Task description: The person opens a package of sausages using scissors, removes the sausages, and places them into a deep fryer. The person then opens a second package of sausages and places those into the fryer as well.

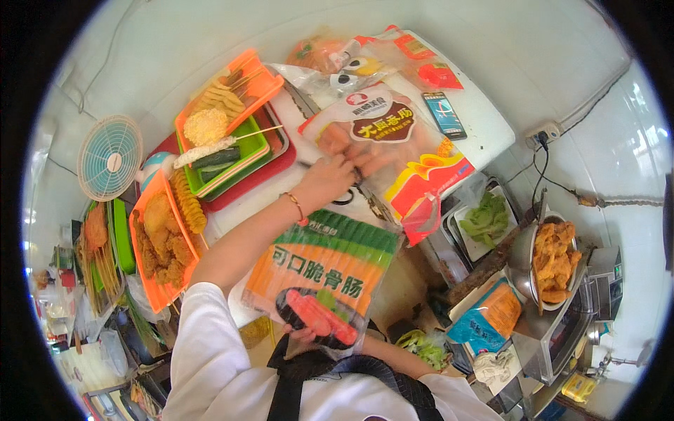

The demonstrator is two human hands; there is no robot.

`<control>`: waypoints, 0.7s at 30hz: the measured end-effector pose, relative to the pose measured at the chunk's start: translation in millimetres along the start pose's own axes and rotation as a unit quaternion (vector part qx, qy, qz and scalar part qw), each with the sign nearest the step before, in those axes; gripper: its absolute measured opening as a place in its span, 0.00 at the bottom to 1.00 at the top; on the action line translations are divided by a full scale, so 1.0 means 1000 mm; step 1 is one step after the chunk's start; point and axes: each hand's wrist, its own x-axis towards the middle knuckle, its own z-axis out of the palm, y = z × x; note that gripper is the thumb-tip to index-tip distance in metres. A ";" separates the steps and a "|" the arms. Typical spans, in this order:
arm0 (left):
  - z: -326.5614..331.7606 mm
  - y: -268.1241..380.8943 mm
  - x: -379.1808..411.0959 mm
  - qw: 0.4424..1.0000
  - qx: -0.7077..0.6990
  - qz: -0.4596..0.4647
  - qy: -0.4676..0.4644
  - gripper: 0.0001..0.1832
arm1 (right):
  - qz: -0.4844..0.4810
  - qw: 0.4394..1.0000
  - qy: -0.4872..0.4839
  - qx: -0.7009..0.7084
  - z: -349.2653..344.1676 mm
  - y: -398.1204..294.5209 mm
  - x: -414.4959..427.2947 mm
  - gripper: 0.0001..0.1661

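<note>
My left hand (pixel 326 181) reaches over the white table and lies on the near edge of a clear printed bag of sausages (pixel 389 147); whether its fingers grip the plastic is unclear. A black looped handle, perhaps of scissors (pixel 345 198), shows beside the wrist. Close to my body is a flat green and orange pack of sausages (pixel 321 263). The fingers of my right hand (pixel 301 333) show at its lower left edge, holding it, while its forearm passes behind the pack. More plastic packaging (pixel 368 63) lies at the table's far side.
Orange and green baskets (pixel 253 142) of skewers, cucumber and fried food stand left, near a small fan (pixel 111 158). A phone (pixel 445 116) lies on the table (pixel 484 123). At right are a tray of lettuce (pixel 487 221), a metal bowl of fried pieces (pixel 555 263) and a power socket (pixel 545 134).
</note>
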 end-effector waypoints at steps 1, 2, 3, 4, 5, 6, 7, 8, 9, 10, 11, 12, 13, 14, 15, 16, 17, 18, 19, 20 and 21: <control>-0.007 0.003 0.007 0.996 0.031 0.029 0.079 0.12 | -0.015 1.000 0.007 -0.011 0.014 -0.003 0.003 0.39; -0.015 0.006 0.012 0.984 0.062 0.057 0.158 0.11 | -0.030 0.999 0.015 -0.022 0.030 -0.005 0.004 0.39; -0.026 0.010 0.015 0.984 0.039 0.037 0.172 0.11 | -0.039 0.998 0.024 -0.034 0.043 -0.009 0.008 0.40; -0.034 0.018 0.017 0.982 0.011 0.022 0.186 0.11 | -0.034 0.999 0.033 0.019 0.045 -0.016 0.012 0.41; -0.041 0.024 0.016 0.980 -0.016 0.007 0.200 0.11 | -0.030 0.996 0.044 0.072 0.049 -0.024 0.015 0.42; -0.051 0.032 0.010 0.981 -0.058 -0.012 0.184 0.11 | -0.064 0.985 0.094 0.126 0.061 -0.025 0.015 0.43; -0.060 0.042 0.003 0.980 -0.102 -0.032 0.165 0.11 | -0.097 0.968 0.142 0.182 0.066 -0.024 0.016 0.44; -0.065 0.049 -0.005 0.977 -0.146 -0.050 0.146 0.12 | -0.137 0.972 0.090 0.169 0.062 -0.021 0.017 0.44; -0.062 0.054 -0.013 0.973 -0.164 -0.052 0.157 0.12 | -0.196 0.969 0.113 0.102 0.059 -0.017 0.017 0.44; -0.055 0.057 -0.025 0.968 -0.183 -0.057 0.165 0.12 | -0.252 0.957 0.137 0.038 0.060 -0.013 0.017 0.43; -0.050 0.059 -0.035 0.962 -0.202 -0.061 0.173 0.13 | -0.294 0.941 0.168 0.009 0.065 -0.011 0.013 0.38; -0.048 0.058 -0.044 0.963 -0.214 -0.062 0.151 0.14 | -0.338 0.919 0.201 -0.024 0.075 -0.008 0.012 0.34; -0.046 0.055 -0.050 0.962 -0.220 -0.068 0.150 0.15 | -0.378 0.893 0.237 -0.055 0.084 -0.004 0.011 0.30; -0.043 0.052 -0.054 0.960 -0.226 -0.072 0.149 0.15 | -0.422 0.855 0.259 -0.156 0.094 -0.004 0.001 0.30; -0.043 0.048 -0.057 0.958 -0.233 -0.077 0.151 0.16 | -0.461 0.802 0.281 -0.256 0.105 -0.001 -0.006 0.31; -0.043 0.046 -0.058 0.958 -0.237 -0.082 0.140 0.18 | -0.495 0.762 0.336 -0.245 0.125 0.007 -0.006 0.32; -0.039 0.044 -0.059 0.955 -0.236 -0.093 0.151 0.17 | -0.522 0.720 0.396 -0.229 0.153 0.022 0.002 0.32; -0.037 0.042 -0.057 0.954 -0.236 -0.096 0.159 0.16 | -0.550 0.672 0.449 -0.209 0.168 0.028 0.009 0.33; -0.037 0.042 -0.056 0.952 -0.235 -0.099 0.168 0.15 | -0.559 0.658 0.463 -0.202 0.168 0.024 0.011 0.34; -0.039 0.044 -0.057 0.950 -0.254 -0.098 0.151 0.16 | -0.566 0.643 0.477 -0.195 0.164 0.018 0.013 0.34; -0.041 0.046 -0.055 0.946 -0.269 -0.086 0.157 0.16 | -0.577 0.627 0.489 -0.188 0.160 0.014 0.012 0.35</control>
